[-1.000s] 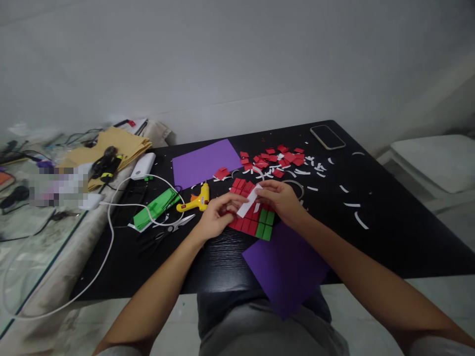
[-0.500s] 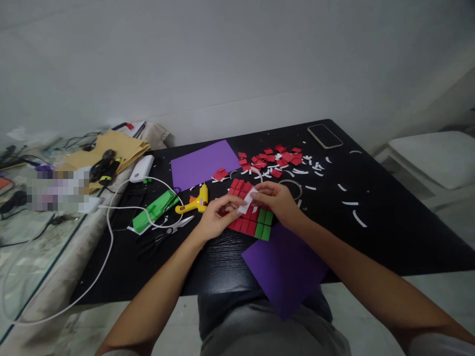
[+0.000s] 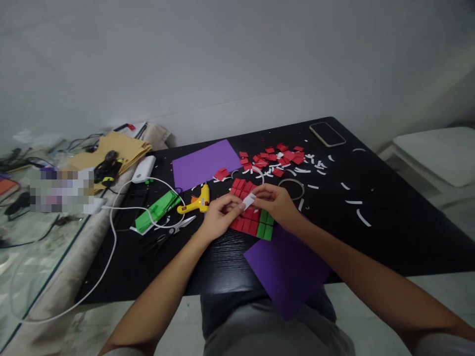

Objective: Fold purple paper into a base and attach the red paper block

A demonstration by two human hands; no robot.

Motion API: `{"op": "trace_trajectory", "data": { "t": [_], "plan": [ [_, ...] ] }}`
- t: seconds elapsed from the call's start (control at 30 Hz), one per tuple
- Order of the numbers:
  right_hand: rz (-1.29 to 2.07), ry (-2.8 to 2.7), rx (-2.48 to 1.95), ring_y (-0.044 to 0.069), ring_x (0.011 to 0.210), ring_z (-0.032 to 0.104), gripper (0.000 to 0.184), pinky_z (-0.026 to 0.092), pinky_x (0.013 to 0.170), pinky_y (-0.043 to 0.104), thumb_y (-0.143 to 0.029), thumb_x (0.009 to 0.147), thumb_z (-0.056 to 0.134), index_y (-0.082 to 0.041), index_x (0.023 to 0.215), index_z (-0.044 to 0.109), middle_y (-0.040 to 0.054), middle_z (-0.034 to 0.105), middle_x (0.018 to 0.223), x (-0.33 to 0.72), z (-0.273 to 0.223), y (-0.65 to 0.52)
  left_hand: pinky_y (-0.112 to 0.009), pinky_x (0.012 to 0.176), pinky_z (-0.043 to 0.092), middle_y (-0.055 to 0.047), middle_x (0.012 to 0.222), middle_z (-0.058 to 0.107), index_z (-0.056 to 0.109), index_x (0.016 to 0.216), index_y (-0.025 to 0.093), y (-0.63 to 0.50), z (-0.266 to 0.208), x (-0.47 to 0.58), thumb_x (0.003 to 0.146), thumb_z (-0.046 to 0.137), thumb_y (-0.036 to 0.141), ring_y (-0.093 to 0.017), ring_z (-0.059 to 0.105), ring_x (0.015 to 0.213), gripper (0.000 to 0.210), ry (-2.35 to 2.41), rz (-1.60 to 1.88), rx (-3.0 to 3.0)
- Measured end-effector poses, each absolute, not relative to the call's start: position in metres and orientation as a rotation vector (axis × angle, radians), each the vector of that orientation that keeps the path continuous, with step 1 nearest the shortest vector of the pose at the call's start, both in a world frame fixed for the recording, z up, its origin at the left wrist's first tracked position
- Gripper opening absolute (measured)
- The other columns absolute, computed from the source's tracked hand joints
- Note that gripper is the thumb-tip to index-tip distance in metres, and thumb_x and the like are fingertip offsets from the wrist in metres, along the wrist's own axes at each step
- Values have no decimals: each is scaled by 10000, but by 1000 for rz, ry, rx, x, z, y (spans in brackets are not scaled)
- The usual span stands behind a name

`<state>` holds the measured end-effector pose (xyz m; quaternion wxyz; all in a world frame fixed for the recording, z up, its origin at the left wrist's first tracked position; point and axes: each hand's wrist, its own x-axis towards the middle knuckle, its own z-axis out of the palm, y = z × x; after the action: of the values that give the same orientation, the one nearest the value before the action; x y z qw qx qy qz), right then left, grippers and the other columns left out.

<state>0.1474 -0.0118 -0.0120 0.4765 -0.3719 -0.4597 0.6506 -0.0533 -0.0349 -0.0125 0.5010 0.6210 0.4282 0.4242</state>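
Observation:
A small white piece of paper (image 3: pixel 248 201) is pinched between my two hands, one end in each. My left hand (image 3: pixel 221 213) holds its lower left end with thumb and fingers together. On the other end, the fingertips of my right hand (image 3: pixel 277 203) are closed. Beneath my hands lies a panel of folded red paper pieces (image 3: pixel 246 223), partly covered, with green pieces (image 3: pixel 265 225) at its right side. One purple sheet (image 3: pixel 285 269) sticks out past the table's front edge, below my right forearm.
Scattered red pieces (image 3: pixel 285 157) and white paper strips lie behind my hands. To the left are a yellow glue gun (image 3: pixel 200 200), scissors (image 3: pixel 170 231), green paper strips (image 3: pixel 158 211) and a white cable (image 3: pixel 113 237). A purple sheet (image 3: pixel 204 163) and a phone (image 3: pixel 327 134) rest farther back.
The white piece is tilted flatter and shows less of its face. My right fingers have shifted slightly over its end. The whole view has moved a little.

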Motion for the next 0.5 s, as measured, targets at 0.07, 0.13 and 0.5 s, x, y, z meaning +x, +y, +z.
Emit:
{"op": "trace_trajectory", "data": {
  "t": [0.07, 0.13, 0.5],
  "plan": [
    [1591, -1128, -892, 197, 714, 782, 306, 669, 760, 368, -371, 657, 943, -233, 831, 733, 5, 807, 797, 147, -13, -13, -269, 635, 531, -40, 799, 720, 716, 909, 171, -35, -12, -54, 925, 733, 485, -146, 652, 683, 315, 1060, 1031, 1552],
    [1600, -1130, -883, 201, 733, 786, 296, 675, 793, 386, -368, 656, 943, -238, 828, 740, 5, 810, 804, 147, -13, -13, -260, 620, 496, -33, 781, 700, 720, 884, 174, -35, -11, -54, 933, 723, 465, -138, 625, 668, 296, 1098, 1051, 1631],
    [1627, -1182, -837, 209, 812, 791, 218, 673, 864, 407, -372, 726, 887, -255, 885, 797, 9, 812, 852, 148, -10, -17, -235, 582, 412, 0, 715, 654, 702, 829, 180, -35, -6, -54, 930, 695, 389, -118, 540, 623, 232, 1181, 1077, 1734]
  ]
}}
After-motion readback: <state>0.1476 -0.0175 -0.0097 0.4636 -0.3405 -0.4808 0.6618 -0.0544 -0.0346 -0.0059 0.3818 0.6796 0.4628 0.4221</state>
